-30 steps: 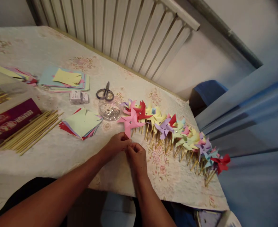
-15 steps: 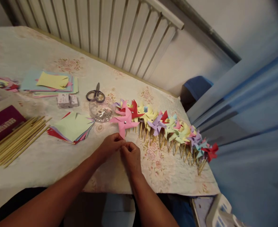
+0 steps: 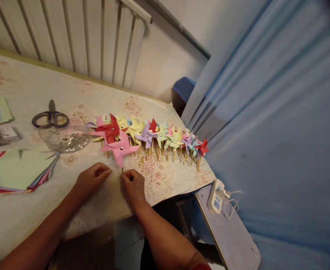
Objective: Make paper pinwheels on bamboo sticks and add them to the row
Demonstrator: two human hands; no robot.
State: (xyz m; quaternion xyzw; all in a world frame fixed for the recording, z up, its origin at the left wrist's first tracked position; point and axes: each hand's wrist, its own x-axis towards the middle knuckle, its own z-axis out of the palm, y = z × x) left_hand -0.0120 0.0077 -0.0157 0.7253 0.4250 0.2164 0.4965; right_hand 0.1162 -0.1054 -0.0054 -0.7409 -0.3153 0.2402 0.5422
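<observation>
A pink paper pinwheel point(image 3: 119, 148) lies on the table at the near end of a row of coloured pinwheels point(image 3: 165, 138) on wooden sticks. My right hand point(image 3: 133, 184) pinches the lower end of the pink pinwheel's stick. My left hand point(image 3: 91, 177) rests on the tablecloth just left of that stick, fingers curled, holding nothing that I can see.
Scissors point(image 3: 50, 118) and a clear dish of small pins point(image 3: 66, 138) lie left of the row. A stack of cut paper squares point(image 3: 18, 170) sits at the left. A radiator point(image 3: 69, 37) runs behind the table. A blue curtain point(image 3: 279, 131) hangs right; a small white device point(image 3: 215, 195) lies below.
My left hand has let go and drawn a little away from my right hand. The view has swung right, so the stick bundle and red box have left the picture.
</observation>
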